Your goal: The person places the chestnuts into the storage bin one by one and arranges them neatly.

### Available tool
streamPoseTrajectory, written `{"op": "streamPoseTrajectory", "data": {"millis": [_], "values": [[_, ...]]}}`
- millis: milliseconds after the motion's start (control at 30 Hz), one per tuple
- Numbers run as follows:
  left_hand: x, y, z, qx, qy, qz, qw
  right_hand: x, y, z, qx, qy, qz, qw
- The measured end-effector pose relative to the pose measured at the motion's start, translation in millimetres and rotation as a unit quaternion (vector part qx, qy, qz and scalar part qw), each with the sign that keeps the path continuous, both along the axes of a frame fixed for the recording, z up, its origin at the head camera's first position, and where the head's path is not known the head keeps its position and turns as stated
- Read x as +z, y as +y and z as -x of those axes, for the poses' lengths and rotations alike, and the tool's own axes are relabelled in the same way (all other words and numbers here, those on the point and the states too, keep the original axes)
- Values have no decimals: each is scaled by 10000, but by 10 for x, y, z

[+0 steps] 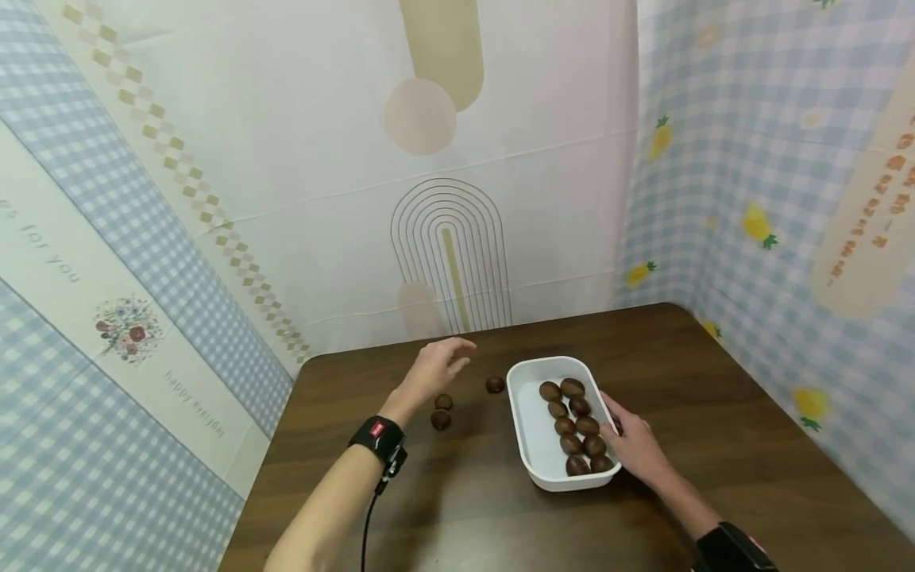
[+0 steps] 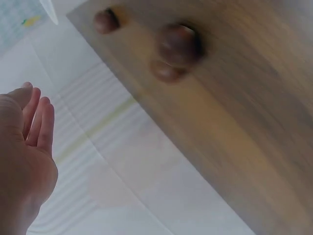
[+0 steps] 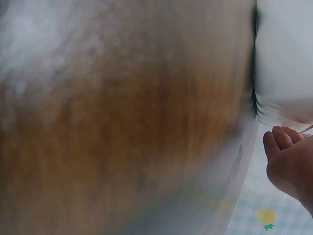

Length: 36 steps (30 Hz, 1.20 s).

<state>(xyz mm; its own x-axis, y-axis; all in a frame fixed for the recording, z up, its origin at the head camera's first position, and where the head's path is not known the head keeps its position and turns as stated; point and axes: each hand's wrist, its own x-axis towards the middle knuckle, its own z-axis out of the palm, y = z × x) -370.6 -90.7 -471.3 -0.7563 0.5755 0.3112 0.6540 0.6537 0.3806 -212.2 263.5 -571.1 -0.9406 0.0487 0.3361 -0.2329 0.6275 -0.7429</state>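
A white rectangular container (image 1: pixel 530 413) holds several brown chestnuts (image 1: pixel 587 426), lined up in two rows along its right side. My right hand (image 1: pixel 635 443) grips the container's right rim, thumb over the edge and fingers outside. A dark brown thing (image 1: pixel 618 427) partly shows between that hand and the rim. In the head view my left hand (image 1: pixel 432 369) is over the table left of the container, fingers loosely bent with nothing in them. Close below it lie two chestnuts (image 1: pixel 441 419), one just behind the other. A third chestnut (image 1: pixel 495 384) lies near the container's left wall.
The brown wooden table (image 1: pixel 336 469) reaches back to a printed cloth wall (image 1: pixel 343 206), with checked cloths at both sides. A black wrist band (image 1: pixel 379 441) on the left arm trails a cable (image 1: pixel 367 528). Another band (image 1: pixel 732 550) is on the right wrist.
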Motion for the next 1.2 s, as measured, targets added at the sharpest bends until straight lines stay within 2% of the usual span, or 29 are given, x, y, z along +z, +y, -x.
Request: {"op": "streamPoseTrajectory", "data": {"millis": [200, 533, 667, 833, 1000, 1200], "values": [[-145, -390, -114, 77, -128, 38, 9999, -9, 3, 7, 86, -45, 18, 10000], [-582, -705, -348, 184, -387, 101, 9990, -9, 24, -1, 18, -100, -104, 9999], [-709, -755, -400, 156, -422, 111, 9989, -15, 25, 10, 22, -68, -128, 9999], [-804, -760, -432, 259, -416, 111, 9987, -22, 29, 11, -5, -8, -162, 9999], [-864, -742, -443, 378, -329, 128, 9987, -21, 25, 7, -15, 5, -145, 9999], [-903, -716, -467, 437, -416, 168, 9980, -12, 21, 12, 7, -16, -119, 9999]]}}
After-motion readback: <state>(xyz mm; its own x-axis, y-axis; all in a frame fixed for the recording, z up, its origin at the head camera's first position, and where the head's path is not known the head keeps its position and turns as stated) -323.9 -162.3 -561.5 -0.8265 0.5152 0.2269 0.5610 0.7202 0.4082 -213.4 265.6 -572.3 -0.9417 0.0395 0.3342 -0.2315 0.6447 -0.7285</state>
